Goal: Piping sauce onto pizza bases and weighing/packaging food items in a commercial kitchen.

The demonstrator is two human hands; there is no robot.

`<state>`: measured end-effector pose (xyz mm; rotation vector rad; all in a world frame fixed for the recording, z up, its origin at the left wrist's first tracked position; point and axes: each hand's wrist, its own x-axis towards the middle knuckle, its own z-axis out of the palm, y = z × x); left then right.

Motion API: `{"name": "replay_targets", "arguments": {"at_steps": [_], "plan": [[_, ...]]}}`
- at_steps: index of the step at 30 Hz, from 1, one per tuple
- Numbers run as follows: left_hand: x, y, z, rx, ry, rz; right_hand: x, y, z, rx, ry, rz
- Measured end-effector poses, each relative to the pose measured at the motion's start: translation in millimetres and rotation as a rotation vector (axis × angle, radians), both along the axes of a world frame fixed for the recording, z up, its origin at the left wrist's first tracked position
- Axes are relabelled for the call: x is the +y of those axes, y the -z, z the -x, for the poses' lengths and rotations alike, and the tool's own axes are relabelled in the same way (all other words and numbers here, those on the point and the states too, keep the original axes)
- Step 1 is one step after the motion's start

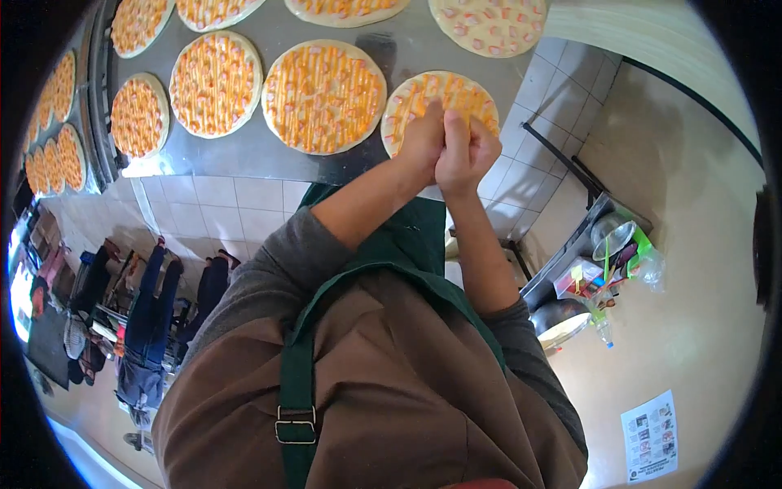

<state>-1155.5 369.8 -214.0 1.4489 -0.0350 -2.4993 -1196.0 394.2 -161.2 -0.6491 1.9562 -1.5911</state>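
Both of my hands are closed and pressed together above a round flat dough (399, 110) at the right end of the near row. My left hand (422, 140) is a fist touching my right hand (467, 153), whose fingers are curled with the thumb on top. Whatever they grip is hidden. Pinkish pieces and orange sauce lines cover that dough. To its left lies a larger topped dough (324, 96), with similar lines across it. Behind, a dough round (489, 24) carries pink pieces without orange lines.
More topped rounds (216, 84) lie on the grey metal table (244, 155), and others on a surface at far left. To the right, a low shelf (554, 261) holds metal bowls (562, 320) and plastic bags. Other people (151, 318) stand at the left.
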Motion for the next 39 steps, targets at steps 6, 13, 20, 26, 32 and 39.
{"name": "replay_targets", "arguments": {"at_steps": [6, 13, 20, 26, 32, 39], "plan": [[34.5, 22.1, -32.2, 0.001, -0.036, -0.039, 17.4, 8.2, -30.8, -0.002, -0.058, -0.141], [27.5, 29.2, -34.7, 0.05, -0.042, -0.028, 6.6, 7.6, -36.0, 0.013, -0.056, -0.115], [20.4, 26.2, -38.7, 0.001, 0.026, -0.023, 3.8, 7.3, -38.7, 0.031, -0.058, -0.114], [24.4, 7.8, -62.1, -0.079, 0.326, 0.374, 13.6, 0.9, -53.8, 0.055, -0.09, -0.244], [-1.4, 10.7, -31.8, 0.005, 0.072, 0.037, -7.0, 9.0, -35.0, 0.053, -0.056, -0.132], [14.7, -30.0, -65.1, 0.1, -0.063, -0.227, 21.4, -13.7, -65.8, -0.152, 0.132, -0.128]]}}
